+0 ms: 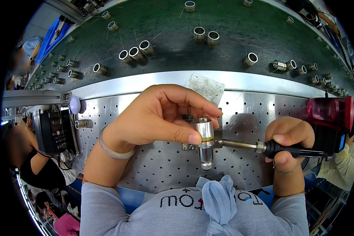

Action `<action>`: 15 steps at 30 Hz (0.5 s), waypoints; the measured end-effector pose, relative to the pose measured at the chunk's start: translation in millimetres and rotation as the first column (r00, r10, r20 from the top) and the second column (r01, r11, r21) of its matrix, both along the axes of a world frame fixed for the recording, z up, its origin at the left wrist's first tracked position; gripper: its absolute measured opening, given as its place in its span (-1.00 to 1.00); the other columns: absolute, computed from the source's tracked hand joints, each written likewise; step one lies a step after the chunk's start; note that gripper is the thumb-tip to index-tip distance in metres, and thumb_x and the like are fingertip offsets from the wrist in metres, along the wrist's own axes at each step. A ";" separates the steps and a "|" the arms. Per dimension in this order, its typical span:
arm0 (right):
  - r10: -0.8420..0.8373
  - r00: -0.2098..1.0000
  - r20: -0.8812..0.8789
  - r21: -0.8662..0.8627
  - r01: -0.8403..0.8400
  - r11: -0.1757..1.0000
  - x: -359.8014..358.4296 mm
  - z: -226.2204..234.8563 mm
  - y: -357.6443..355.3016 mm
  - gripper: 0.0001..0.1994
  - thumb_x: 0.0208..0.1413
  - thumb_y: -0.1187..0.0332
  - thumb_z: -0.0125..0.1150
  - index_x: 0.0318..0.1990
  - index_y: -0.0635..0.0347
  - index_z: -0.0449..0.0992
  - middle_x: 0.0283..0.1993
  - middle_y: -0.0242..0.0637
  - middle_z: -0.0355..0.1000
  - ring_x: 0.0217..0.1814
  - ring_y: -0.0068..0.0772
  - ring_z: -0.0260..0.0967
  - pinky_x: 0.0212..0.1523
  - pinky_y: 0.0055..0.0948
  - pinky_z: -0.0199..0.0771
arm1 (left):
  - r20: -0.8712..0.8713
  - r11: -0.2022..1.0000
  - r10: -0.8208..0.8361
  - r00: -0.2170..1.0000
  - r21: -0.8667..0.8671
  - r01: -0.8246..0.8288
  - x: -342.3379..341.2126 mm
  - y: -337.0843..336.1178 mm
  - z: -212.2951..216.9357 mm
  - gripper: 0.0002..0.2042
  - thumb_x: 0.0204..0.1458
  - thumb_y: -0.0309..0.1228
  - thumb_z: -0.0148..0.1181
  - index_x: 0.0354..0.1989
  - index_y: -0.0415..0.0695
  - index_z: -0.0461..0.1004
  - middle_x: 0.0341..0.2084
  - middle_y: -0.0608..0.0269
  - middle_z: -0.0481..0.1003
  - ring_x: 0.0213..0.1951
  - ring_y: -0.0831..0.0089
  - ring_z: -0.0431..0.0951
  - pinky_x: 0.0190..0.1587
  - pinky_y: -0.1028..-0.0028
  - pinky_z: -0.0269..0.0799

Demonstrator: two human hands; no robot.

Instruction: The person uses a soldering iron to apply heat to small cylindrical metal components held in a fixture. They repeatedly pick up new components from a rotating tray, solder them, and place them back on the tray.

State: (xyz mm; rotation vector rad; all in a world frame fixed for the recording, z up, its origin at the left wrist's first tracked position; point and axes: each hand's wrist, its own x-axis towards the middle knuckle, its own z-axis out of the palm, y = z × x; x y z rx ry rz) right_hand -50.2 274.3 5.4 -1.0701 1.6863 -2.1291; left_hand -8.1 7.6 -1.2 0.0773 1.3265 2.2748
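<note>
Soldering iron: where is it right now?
In the head view, the soldering iron is right of centre, in the right hand, pointing left at the metal cylinder.

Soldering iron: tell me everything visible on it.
The soldering iron has a black handle, a silvery collar and a slim, metallic-looking shaft. It runs nearly sideways across the picture, tip end to the left, above the perforated metal plate. The right hand grips the handle. The tip end is close beside the metal cylinder; contact is unclear.
</note>
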 end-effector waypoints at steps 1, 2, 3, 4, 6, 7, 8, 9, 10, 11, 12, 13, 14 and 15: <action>-0.053 0.998 0.019 0.000 0.053 0.999 2.0 -1.0 1.1 -0.72 -0.24 0.50 0.39 -0.34 0.33 0.41 -0.60 -0.25 0.36 -0.66 -0.43 0.29 -0.60 -0.53 0.29 | -0.018 1.000 0.005 1.000 -0.023 -0.006 0.1 0.0 -0.3 -0.54 -0.32 -0.63 0.35 -0.13 -0.40 0.41 -0.25 -0.01 0.47 -0.21 0.41 0.51 -0.27 0.63 0.52; -0.081 0.996 0.045 0.006 0.081 0.997 3.2 -1.6 2.5 -0.72 -0.24 0.50 0.39 -0.36 0.33 0.40 -0.57 -0.27 0.36 -0.63 -0.45 0.30 -0.56 -0.54 0.29 | -0.037 0.999 0.010 0.999 -0.045 -0.012 0.3 0.1 -0.7 -0.53 -0.31 -0.61 0.36 -0.12 -0.40 0.41 -0.24 0.00 0.47 -0.22 0.42 0.51 -0.26 0.63 0.52; -0.082 0.995 0.062 0.008 0.082 0.997 3.6 -1.1 2.1 -0.72 -0.23 0.50 0.39 -0.36 0.32 0.40 -0.57 -0.28 0.36 -0.63 -0.46 0.30 -0.56 -0.54 0.29 | -0.056 0.998 0.015 0.998 -0.068 -0.019 0.6 0.0 -1.4 -0.52 -0.31 -0.59 0.36 -0.11 -0.40 0.41 -0.23 0.02 0.47 -0.22 0.43 0.51 -0.25 0.63 0.51; -0.083 0.993 0.079 0.010 0.082 0.997 3.7 -0.8 1.7 -0.73 -0.23 0.50 0.39 -0.37 0.32 0.40 -0.58 -0.28 0.36 -0.63 -0.46 0.29 -0.56 -0.55 0.29 | -0.101 0.996 -0.004 0.995 -0.086 -0.005 0.1 -1.4 -3.3 -0.51 -0.30 -0.57 0.37 -0.10 -0.40 0.40 -0.24 0.03 0.47 -0.22 0.44 0.51 -0.23 0.61 0.50; -0.087 0.987 0.134 0.007 0.087 0.996 4.3 1.0 0.7 -0.73 -0.22 0.50 0.38 -0.37 0.31 0.39 -0.58 -0.28 0.35 -0.61 -0.48 0.29 -0.55 -0.55 0.29 | -0.190 0.992 -0.043 0.981 -0.124 0.020 -1.6 -7.1 -6.8 -0.47 -0.30 -0.52 0.38 -0.07 -0.39 0.39 -0.24 0.07 0.48 -0.22 0.45 0.50 -0.20 0.59 0.48; -0.092 0.981 0.173 0.002 0.093 0.996 5.3 2.5 -0.1 -0.73 -0.22 0.50 0.39 -0.37 0.31 0.38 -0.58 -0.28 0.35 -0.60 -0.48 0.30 -0.54 -0.56 0.30 | -0.136 0.994 -0.050 0.989 -0.098 0.037 -2.5 -9.9 -6.2 -0.48 -0.31 -0.50 0.39 -0.07 -0.38 0.40 -0.26 0.08 0.48 -0.23 0.45 0.50 -0.19 0.58 0.46; -0.097 0.973 0.212 -0.003 0.100 0.995 6.2 3.8 -1.0 -0.73 -0.22 0.50 0.39 -0.37 0.30 0.38 -0.57 -0.28 0.35 -0.59 -0.49 0.30 -0.54 -0.56 0.30 | -0.082 0.996 -0.059 0.995 -0.072 0.053 -3.3 -12.5 -4.5 -0.48 -0.31 -0.49 0.39 -0.08 -0.37 0.41 -0.27 0.10 0.48 -0.24 0.45 0.49 -0.18 0.56 0.44; -0.100 0.966 0.240 0.004 0.102 0.995 7.2 4.9 -2.0 -0.72 -0.22 0.50 0.39 -0.37 0.30 0.38 -0.57 -0.27 0.35 -0.59 -0.49 0.30 -0.53 -0.56 0.30 | -0.028 0.997 -0.068 0.997 -0.045 0.067 -3.7 -13.9 -3.7 -0.48 -0.31 -0.47 0.40 -0.08 -0.37 0.42 -0.28 0.11 0.48 -0.24 0.46 0.49 -0.17 0.55 0.42; -0.102 0.958 0.267 0.011 0.103 0.995 8.1 6.3 -3.0 -0.72 -0.23 0.50 0.40 -0.37 0.30 0.38 -0.57 -0.27 0.35 -0.58 -0.50 0.31 -0.53 -0.56 0.30 | -0.039 0.997 -0.059 0.998 -0.043 0.057 -2.9 -13.2 -6.3 -0.49 -0.32 -0.48 0.40 -0.10 -0.36 0.43 -0.30 0.12 0.47 -0.26 0.46 0.49 -0.18 0.55 0.42; -0.104 0.950 0.294 0.018 0.104 0.994 8.3 7.1 -3.5 -0.71 -0.23 0.50 0.40 -0.37 0.30 0.37 -0.57 -0.27 0.36 -0.57 -0.50 0.31 -0.53 -0.56 0.30 | -0.049 0.998 -0.050 0.998 -0.042 0.048 -1.6 -11.7 -11.1 -0.50 -0.33 -0.49 0.40 -0.12 -0.36 0.44 -0.31 0.14 0.47 -0.27 0.47 0.49 -0.19 0.55 0.42; -0.101 0.960 0.262 0.020 0.099 0.995 8.0 5.0 -2.6 -0.71 -0.24 0.50 0.41 -0.37 0.30 0.38 -0.56 -0.27 0.36 -0.56 -0.50 0.31 -0.52 -0.56 0.30 | -0.060 0.998 -0.041 0.997 -0.040 0.039 -1.0 -10.4 -13.8 -0.52 -0.34 -0.50 0.40 -0.13 -0.36 0.46 -0.32 0.15 0.46 -0.28 0.47 0.48 -0.19 0.56 0.42; -0.096 0.968 0.231 0.022 0.093 0.995 7.5 0.6 -0.8 -0.70 -0.24 0.50 0.41 -0.37 0.31 0.38 -0.55 -0.27 0.36 -0.56 -0.50 0.31 -0.52 -0.56 0.30 | -0.059 0.996 -0.053 0.997 -0.077 0.049 -1.1 -9.7 -12.1 -0.54 -0.34 -0.51 0.39 -0.16 -0.36 0.46 -0.33 0.15 0.46 -0.29 0.48 0.48 -0.21 0.56 0.44; -0.091 0.975 0.201 0.024 0.087 0.996 7.2 -1.8 0.1 -0.70 -0.25 0.50 0.41 -0.37 0.31 0.38 -0.55 -0.27 0.36 -0.55 -0.50 0.32 -0.52 -0.56 0.30 | -0.057 0.992 -0.066 0.996 -0.113 0.059 -1.4 -9.1 -8.9 -0.56 -0.34 -0.53 0.38 -0.18 -0.36 0.47 -0.33 0.15 0.46 -0.30 0.48 0.48 -0.22 0.57 0.45; -0.083 0.974 0.211 0.020 0.080 0.997 7.2 -1.5 -0.5 -0.70 -0.25 0.51 0.42 -0.36 0.31 0.39 -0.53 -0.27 0.37 -0.55 -0.50 0.32 -0.52 -0.56 0.30 | -0.055 0.986 -0.078 0.995 -0.150 0.069 -1.6 -8.4 -6.9 -0.58 -0.34 -0.55 0.38 -0.20 -0.37 0.48 -0.34 0.16 0.46 -0.31 0.48 0.48 -0.23 0.58 0.46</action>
